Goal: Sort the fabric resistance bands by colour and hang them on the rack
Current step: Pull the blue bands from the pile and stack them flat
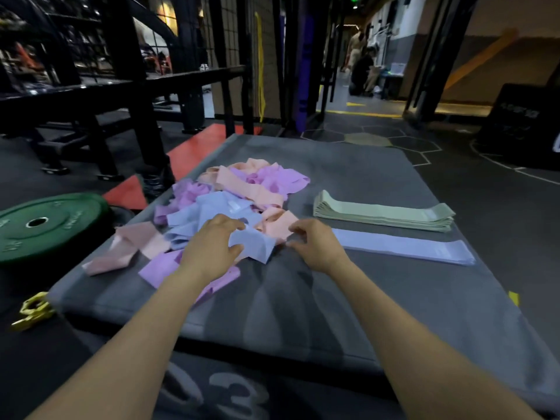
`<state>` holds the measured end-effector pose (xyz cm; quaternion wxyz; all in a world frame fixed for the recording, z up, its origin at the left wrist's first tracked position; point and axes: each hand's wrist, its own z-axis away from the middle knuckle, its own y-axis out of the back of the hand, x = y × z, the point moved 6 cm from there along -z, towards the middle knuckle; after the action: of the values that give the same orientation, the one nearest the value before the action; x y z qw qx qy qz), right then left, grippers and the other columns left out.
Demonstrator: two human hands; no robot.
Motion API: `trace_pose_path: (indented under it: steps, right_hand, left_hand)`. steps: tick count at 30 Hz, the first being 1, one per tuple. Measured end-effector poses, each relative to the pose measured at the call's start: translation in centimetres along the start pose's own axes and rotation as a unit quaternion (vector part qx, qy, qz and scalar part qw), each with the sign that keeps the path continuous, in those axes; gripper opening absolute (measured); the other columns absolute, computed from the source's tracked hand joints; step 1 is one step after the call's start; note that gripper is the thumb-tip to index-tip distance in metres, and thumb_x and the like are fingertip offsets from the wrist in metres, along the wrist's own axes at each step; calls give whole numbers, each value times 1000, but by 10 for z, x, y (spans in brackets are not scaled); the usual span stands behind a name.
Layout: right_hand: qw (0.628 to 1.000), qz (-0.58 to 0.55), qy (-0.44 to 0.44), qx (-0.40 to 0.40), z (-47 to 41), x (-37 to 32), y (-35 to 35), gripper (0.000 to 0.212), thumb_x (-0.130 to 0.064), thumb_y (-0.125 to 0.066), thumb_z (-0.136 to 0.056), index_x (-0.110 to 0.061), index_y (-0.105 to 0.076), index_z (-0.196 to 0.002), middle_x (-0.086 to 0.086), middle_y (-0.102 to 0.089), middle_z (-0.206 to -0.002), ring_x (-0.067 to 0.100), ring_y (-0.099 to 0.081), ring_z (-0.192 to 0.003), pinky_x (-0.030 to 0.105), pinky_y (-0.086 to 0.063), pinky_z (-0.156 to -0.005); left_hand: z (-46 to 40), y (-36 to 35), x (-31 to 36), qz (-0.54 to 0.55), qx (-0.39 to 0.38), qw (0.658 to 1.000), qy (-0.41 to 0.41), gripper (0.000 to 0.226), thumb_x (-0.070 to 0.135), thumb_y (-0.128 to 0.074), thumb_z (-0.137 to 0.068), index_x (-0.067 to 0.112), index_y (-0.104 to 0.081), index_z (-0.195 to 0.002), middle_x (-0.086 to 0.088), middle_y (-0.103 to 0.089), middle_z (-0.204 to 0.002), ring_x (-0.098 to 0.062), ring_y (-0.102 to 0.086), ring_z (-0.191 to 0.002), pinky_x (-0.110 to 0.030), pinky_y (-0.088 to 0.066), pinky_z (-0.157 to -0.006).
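Note:
A jumbled pile of fabric bands in peach, lilac, light blue and dusty pink lies on the grey mat. My left hand grips a light blue band at the pile's near edge, thumb under it and fingers over it. My right hand hovers just right of that band with fingers curled, holding nothing that I can see. To the right lie a neat stack of pale green bands and a flat light blue band.
A green weight plate lies on the floor to the left, with yellow clips nearer me. A black steel rack stands behind the mat, a yellow band hanging there. A black box stands far right. People crouch in the corridor.

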<state>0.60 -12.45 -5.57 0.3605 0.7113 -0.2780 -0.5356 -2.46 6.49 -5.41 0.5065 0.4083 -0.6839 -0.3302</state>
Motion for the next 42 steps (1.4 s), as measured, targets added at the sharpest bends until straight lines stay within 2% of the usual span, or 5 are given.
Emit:
trace_pose_path:
  steps: [15,25,29,34,42]
  right_hand:
    - [998,-4,-69,1,-30,-20,-44,24,-17,-63,-82,-19,-65,-106,6,-63,-108,27,-54,-107,43,-43,-96]
    - [993,-115,-26,15,-19,-21,-24,10,-11,-62,-87,-9,-70,-92,0,-66,-96,13,-57,-85,21,-40,-75]
    - [995,-74,-28,-54,-13,-15,-36,25,-14,-63,-88,-9,-63,-112,5,-66,-108,18,-59,-92,26,-44,-80]
    - [998,-48,-1,-41,-16,-22,-38,9,-12,-65,-85,-9,-60,-93,6,-59,-94,19,-55,-84,28,-44,-74]
    - [966,-247,74,18,-17,-46,-6,17,-6,-63,-85,-16,-55,-74,-2,-56,-74,12,-50,-68,24,-41,-69]
  left_hand:
    - [3,-4,-17,13,-25,999,16,43,20,-63,-86,19,-53,-128,1,-49,-122,-19,-54,-100,-30,-44,-87]
    - [5,-5,0,1,-22,1000,11,47,22,-63,-85,24,-50,-130,4,-47,-130,-18,-46,-118,-31,-44,-89]
    - [7,-10,0,0,-45,999,29,48,23,-62,-86,23,-48,-132,5,-46,-132,-18,-49,-116,-32,-44,-91]
    - [10,-14,-1,14,-57,997,41,49,22,-65,-84,23,-48,-130,5,-46,-129,-20,-57,-101,-30,-45,-84]
    - [4,2,17,49,68,996,-8,52,27,-75,-74,20,-52,-120,2,-49,-121,-18,-49,-108,-35,-46,-83]
